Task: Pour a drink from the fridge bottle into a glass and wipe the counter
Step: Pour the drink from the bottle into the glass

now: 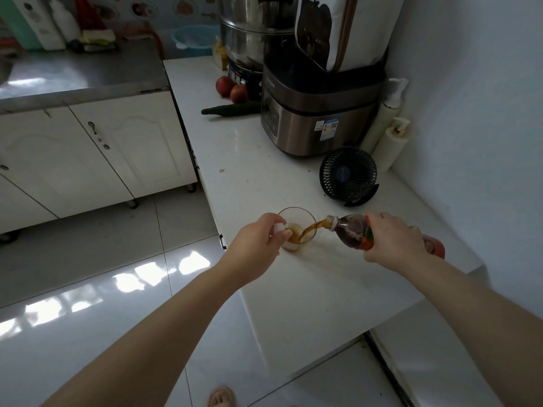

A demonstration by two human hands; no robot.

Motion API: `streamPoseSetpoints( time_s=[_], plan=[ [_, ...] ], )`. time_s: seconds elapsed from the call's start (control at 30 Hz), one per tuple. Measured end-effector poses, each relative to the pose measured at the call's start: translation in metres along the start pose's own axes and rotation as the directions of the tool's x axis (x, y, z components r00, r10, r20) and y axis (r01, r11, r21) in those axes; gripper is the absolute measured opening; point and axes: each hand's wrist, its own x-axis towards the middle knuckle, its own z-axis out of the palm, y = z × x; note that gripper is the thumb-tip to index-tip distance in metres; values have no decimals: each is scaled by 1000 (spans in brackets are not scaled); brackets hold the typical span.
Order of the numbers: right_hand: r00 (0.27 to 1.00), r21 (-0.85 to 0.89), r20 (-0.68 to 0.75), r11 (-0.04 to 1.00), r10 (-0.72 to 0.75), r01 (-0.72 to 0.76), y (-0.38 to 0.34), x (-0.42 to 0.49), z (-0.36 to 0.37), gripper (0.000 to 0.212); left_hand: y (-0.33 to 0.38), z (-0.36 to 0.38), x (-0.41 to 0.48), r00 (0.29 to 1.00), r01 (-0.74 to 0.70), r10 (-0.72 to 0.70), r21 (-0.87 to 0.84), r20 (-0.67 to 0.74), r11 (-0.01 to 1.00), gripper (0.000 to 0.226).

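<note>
right hand (393,239) grips bottle (351,230), long axis near-horizontal, neck toward glass (302,220); left hand (258,239) pinches cap (279,227) beside glass

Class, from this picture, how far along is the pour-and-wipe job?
Done: dark-drink plastic bottle uncapped, small white cap pinched in left hand. In hand: right hand tilts it, pouring into the clear glass tumbler, partly filled. Left: wiping the white counter.

Daylight is glinting off glossy floor tiles (88,274); white cabinets (97,160) are standing beneath a steel worktop (82,71), left.
</note>
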Motion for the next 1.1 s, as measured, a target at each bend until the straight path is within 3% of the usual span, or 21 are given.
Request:
streamPoseSetpoints(
  time_s=[1.1],
  plan=[
    [1000, 22, 13, 999, -26, 25, -6, 5, -1, 61, 1, -1, 0, 1000, 7, -7, 0, 5, 1000, 25]
  ],
)
